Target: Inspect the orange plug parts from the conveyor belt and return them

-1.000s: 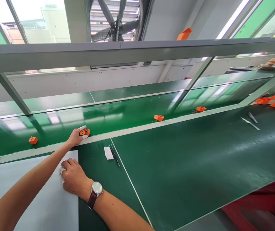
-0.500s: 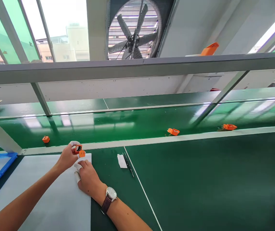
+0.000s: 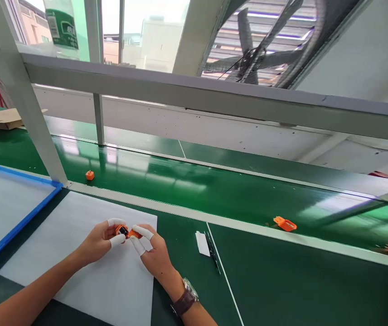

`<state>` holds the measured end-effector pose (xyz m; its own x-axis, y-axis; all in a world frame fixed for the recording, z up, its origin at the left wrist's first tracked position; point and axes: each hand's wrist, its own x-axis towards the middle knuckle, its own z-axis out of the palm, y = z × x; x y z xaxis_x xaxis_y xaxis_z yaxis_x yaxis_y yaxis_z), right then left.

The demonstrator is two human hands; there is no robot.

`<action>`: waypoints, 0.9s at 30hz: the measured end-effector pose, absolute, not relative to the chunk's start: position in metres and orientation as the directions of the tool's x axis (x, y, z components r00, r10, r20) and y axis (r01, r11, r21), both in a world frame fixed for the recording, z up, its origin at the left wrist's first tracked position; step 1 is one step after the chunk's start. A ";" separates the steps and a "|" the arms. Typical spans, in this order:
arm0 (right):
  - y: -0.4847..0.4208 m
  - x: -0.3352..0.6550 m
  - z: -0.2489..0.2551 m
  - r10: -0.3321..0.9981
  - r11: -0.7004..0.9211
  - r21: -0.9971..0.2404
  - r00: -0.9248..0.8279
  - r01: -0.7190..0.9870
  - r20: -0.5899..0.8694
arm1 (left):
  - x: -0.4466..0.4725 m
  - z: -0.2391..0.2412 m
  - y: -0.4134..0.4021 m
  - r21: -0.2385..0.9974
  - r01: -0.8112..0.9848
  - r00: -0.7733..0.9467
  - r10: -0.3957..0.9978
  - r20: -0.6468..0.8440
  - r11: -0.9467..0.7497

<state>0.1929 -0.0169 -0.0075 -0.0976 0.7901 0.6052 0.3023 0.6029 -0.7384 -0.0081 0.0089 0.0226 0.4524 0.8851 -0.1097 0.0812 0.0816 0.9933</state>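
Above a white sheet, my left hand pinches a small orange plastic housing with a dark, partly shiny inside. White finger cots cover some fingertips on both hands. My right hand, with a watch at its wrist, grips a smaller orange piece right beside the housing. Whether the two pieces are joined, I cannot tell. To the right of my hands lie a small white card and dark tweezers on the green table.
A blue-edged tray stands at the left. On the green belt beyond the rail are an orange cube-like part and other orange parts. A metal post rises near the left, and a cardboard piece lies behind it.
The view has swung left and tilted. My right hand has come up from beside the left hand and now holds the smaller orange piece, which hung at the housing before.
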 end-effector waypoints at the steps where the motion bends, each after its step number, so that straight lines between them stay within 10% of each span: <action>1: -0.017 0.193 -0.007 0.776 0.616 -0.720 -0.090 0.319 0.624 | -0.009 0.023 0.008 0.993 0.094 0.453 0.885 -0.102 0.066; 12: -0.034 0.185 -0.001 0.691 0.716 -0.619 -0.206 0.323 0.693 | -0.007 0.025 -0.007 0.936 0.294 0.427 0.903 0.054 -0.195; 27: -0.035 0.184 -0.006 0.757 0.632 -0.665 -0.132 0.398 0.640 | 0.000 0.017 -0.005 0.945 -0.156 0.417 0.886 -0.201 0.288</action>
